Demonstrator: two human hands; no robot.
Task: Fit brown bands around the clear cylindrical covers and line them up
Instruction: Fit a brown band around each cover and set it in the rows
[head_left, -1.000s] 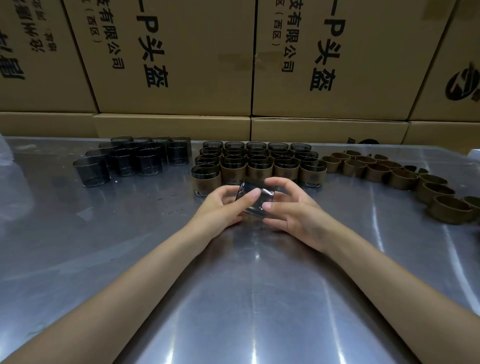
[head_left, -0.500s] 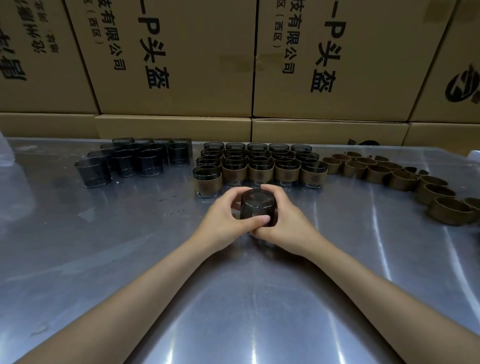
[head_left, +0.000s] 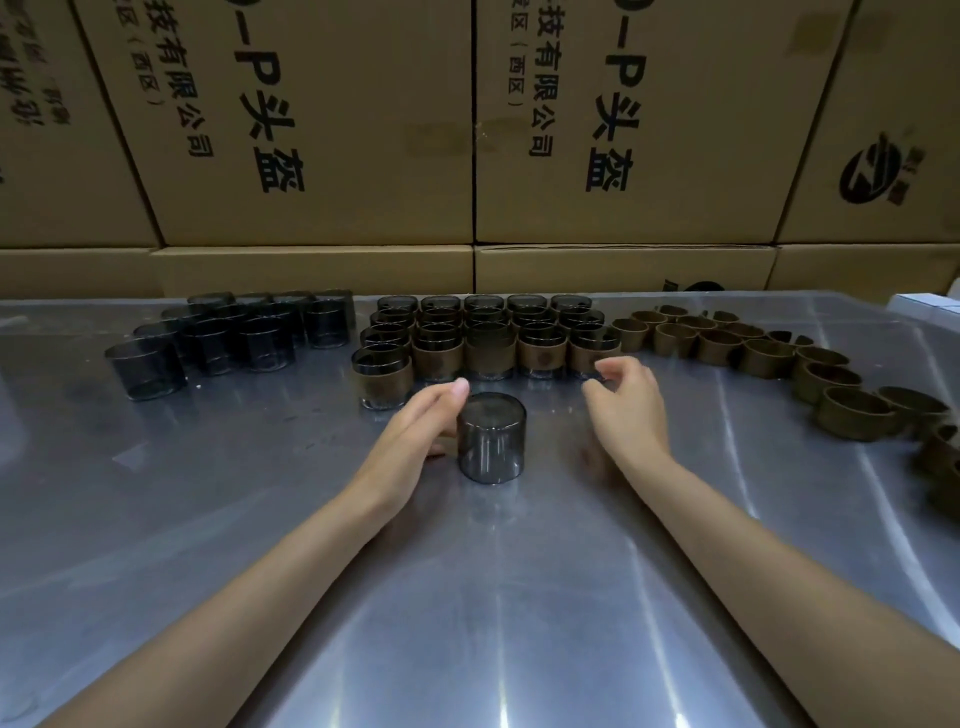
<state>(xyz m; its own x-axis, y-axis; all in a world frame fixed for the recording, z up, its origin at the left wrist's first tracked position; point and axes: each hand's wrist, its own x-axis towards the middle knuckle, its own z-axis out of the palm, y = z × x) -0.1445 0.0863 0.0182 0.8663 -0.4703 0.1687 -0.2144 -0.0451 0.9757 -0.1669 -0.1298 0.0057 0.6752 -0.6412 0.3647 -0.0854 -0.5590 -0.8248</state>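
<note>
Smoky clear cylindrical cover (head_left: 491, 437) stands closed end up on our shiny metal table (head_left: 218, 530), unbanded. Our left hand (head_left: 410, 439) touches its side, fingers relaxed; our right hand (head_left: 626, 402) hovers apart, loosely curled, empty. Behind stand twenty-one banded covers (head_left: 485, 335), about a dozen bare covers (head_left: 234, 338), and loose brown bands (head_left: 769, 358) we cannot count.

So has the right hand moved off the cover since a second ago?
Yes. The right hand has let go of the cover and swung right and away, toward the loose brown bands. The cover stands on the table, left hand beside it.
</note>
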